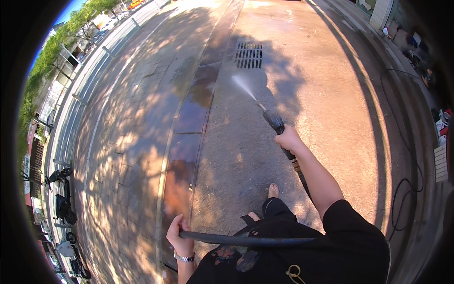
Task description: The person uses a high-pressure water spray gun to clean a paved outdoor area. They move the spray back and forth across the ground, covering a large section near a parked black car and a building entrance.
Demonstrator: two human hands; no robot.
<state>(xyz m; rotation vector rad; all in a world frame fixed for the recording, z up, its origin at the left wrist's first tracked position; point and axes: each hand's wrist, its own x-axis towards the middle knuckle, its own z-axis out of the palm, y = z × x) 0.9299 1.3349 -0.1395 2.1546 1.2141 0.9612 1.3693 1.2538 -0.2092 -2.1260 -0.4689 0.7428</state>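
Observation:
My right hand (pixel 290 139) is closed around the black grip of a pressure-washer spray gun (pixel 273 119), held out in front of me at the centre right. From its short metal nozzle a white water jet (pixel 244 86) fans out up and left, toward a slotted drain grate (pixel 249 54) in the pavement. A brass-coloured coupling joins the gun to a dark hose behind my hand. My left hand (pixel 180 232), with a metal-band watch on the wrist, grips a thick black hose (pixel 244 239) that crosses in front of my body.
A wet gutter strip (pixel 183 152) runs left of my feet beside paving stones. A thin black cable or hose (pixel 408 184) lies looped along steps at right. Parked scooters (pixel 64 198) stand at far left near low posts. Assorted items lie at upper right.

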